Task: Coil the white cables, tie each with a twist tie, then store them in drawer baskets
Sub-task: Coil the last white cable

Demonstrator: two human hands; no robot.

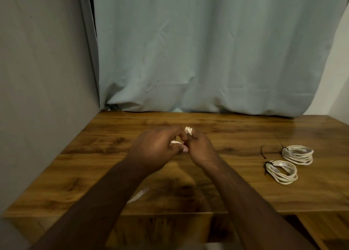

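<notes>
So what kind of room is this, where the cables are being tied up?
Probably a room at home: a wood-grain table pushed against a pale curtain and a plain grey wall, with tied cable coils on it.

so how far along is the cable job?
Done: two coiled cables lie tied at the table's right. In hand: both hands grip a third white cable. Left: tie it with the loose twist tie, store all; no baskets visible.

one head-worn view looks forward and down onto the tabletop from close above its near edge, facing the curtain hanging behind the tabletop's far edge.
</notes>
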